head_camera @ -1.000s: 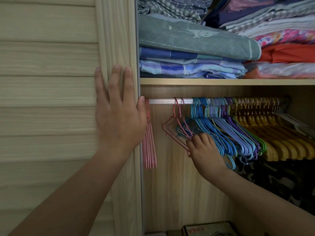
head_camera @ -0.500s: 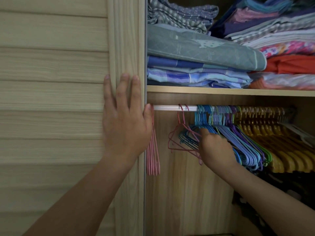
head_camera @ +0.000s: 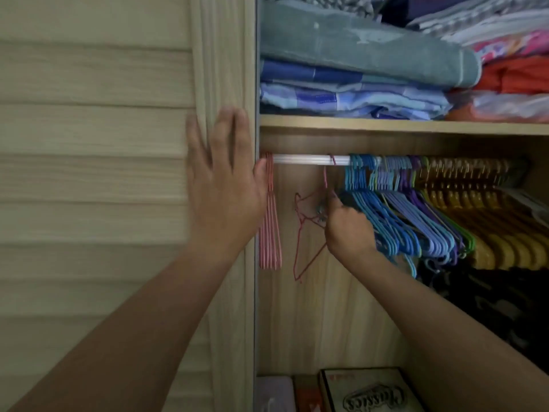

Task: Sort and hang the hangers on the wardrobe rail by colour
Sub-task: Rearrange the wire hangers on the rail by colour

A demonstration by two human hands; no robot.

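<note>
Left hand (head_camera: 221, 185) lies spread flat on the door (head_camera: 95, 179) while right hand (head_camera: 346, 230) pinches a red hanger (head_camera: 306, 233) below the rail (head_camera: 309, 159).

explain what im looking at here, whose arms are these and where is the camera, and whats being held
There is no machine here: these are a person's two bare arms, filmed by one wide-angle camera worn on their head, looking forward and down into an open wardrobe. The left hand rests flat, fingers straight, on the slatted wardrobe door. The right hand is curled around a red wire hanger just below the white rail. On the rail hang a bunch of pink hangers at the far left, then blue hangers, purple ones, and yellow hangers. The shelf above carries folded fabrics. The picture is slightly blurred.
</note>
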